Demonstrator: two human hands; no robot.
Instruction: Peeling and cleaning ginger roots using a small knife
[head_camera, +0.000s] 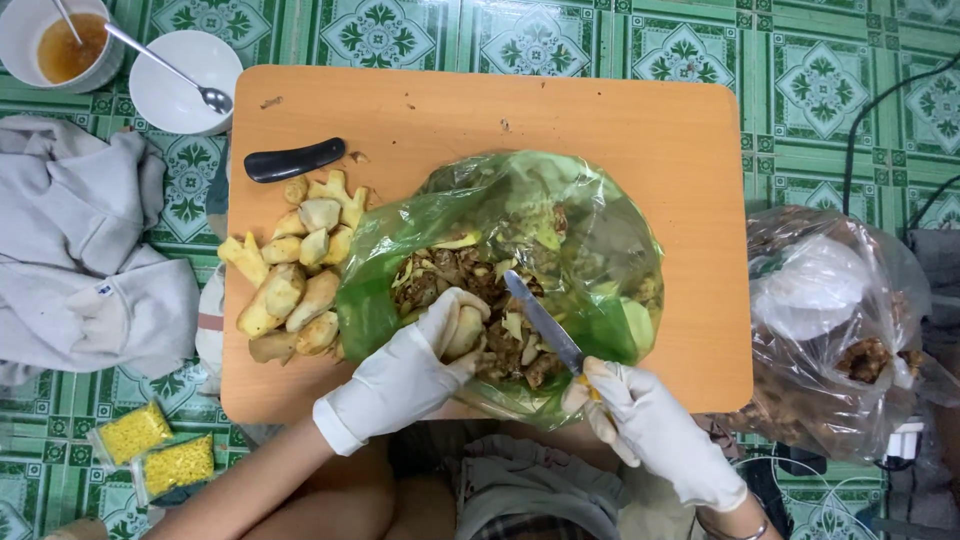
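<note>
Now the gloved left hand (405, 375) grips a ginger piece (463, 332) over the green bag (420, 225), while the right hand (650, 425) holds the knife (541, 321), blade slanting up-left toward it.

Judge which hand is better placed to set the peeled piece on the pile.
Left, probably. The left hand already grips the piece and sits beside the pile. The right hand holds the knife, farther away.

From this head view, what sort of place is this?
Probably a home floor set up for food prep: a low wooden table sits on green patterned floor tiles, with a bowl and folded clothes beside it.
</note>
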